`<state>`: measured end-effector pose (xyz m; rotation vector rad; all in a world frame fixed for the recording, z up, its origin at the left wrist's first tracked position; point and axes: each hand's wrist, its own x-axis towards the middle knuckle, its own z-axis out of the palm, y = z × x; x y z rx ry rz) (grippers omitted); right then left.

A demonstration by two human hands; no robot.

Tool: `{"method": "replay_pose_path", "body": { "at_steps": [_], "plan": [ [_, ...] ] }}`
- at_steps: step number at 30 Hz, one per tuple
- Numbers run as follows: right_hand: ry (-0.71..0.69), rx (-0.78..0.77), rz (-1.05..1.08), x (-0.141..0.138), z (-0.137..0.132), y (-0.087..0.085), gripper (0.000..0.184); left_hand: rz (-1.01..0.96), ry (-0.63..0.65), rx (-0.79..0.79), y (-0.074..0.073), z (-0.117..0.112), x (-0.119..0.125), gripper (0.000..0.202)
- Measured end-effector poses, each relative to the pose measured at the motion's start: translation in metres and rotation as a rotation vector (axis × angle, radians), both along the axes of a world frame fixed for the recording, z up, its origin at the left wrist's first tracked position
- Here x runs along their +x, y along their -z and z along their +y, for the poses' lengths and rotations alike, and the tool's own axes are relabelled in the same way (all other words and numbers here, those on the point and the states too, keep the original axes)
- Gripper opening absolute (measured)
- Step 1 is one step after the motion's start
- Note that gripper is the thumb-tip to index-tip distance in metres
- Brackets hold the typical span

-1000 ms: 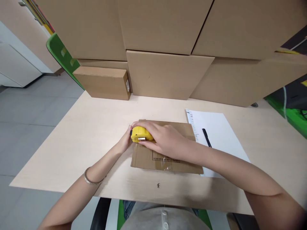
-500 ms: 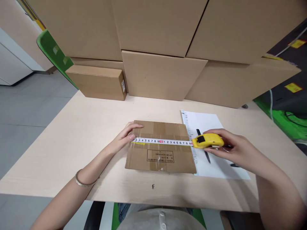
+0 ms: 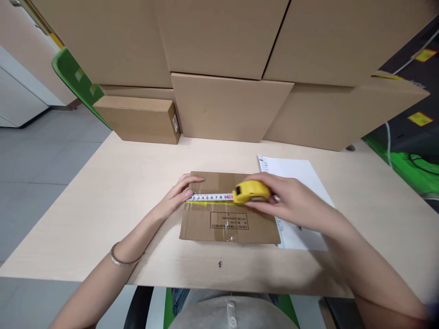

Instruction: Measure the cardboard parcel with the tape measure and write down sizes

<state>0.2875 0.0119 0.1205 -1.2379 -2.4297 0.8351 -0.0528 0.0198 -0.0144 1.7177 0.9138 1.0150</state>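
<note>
A flat brown cardboard box (image 3: 199, 228) lies on the table, with clear tape and a printed black frame on top. My left hand (image 3: 175, 194) is at its left edge, the thumb pressing the end of the tape blade and the fingers resting over the box's far left corner. My right hand (image 3: 295, 198) is wrapped round a yellow tape measure (image 3: 253, 191), whose case is above the right half of the box. Between the hands the white blade (image 3: 209, 197) runs across the box, showing numbers up to a red 10.
A white sheet of paper (image 3: 297, 169) lies right of the box, partly under my right hand. Large cardboard sheets or boxes (image 3: 229, 107) stand along the table's back. A closed brown carton (image 3: 137, 123) sits at the back left. The table's front edge is near my body.
My right hand has moved left with the tape measure, from beyond the box's right edge to above the box. Less blade shows now. My left hand has stayed in place.
</note>
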Motion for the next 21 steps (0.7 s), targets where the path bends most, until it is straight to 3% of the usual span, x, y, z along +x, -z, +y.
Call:
{"method": "replay_pose_path", "body": {
  "at_steps": [5,8,11,15,18,21],
  "plan": [
    [-0.283,0.148,0.021,-0.092,0.018,0.005,0.039,-0.118,-0.035,-0.024,0.012,0.001,0.006,0.058],
    [-0.360,0.183,0.034,-0.108,0.023,0.005,0.037,-0.133,-0.053,-0.064,0.011,0.001,0.005,0.059],
    [-0.381,0.142,0.130,-0.085,0.027,0.000,0.038,0.006,-0.034,0.030,-0.012,-0.005,-0.001,0.065],
    [-0.430,-0.010,0.271,-0.024,0.024,-0.009,0.038,0.256,-0.066,0.363,-0.067,-0.034,0.006,0.059],
    [-0.575,-0.154,0.247,0.007,0.013,-0.014,0.036,0.388,0.147,0.488,-0.099,-0.061,0.033,0.065],
    [-0.633,-0.175,0.169,0.014,0.003,-0.013,0.032,0.542,0.263,0.539,-0.106,-0.079,0.062,0.055]
  ]
}}
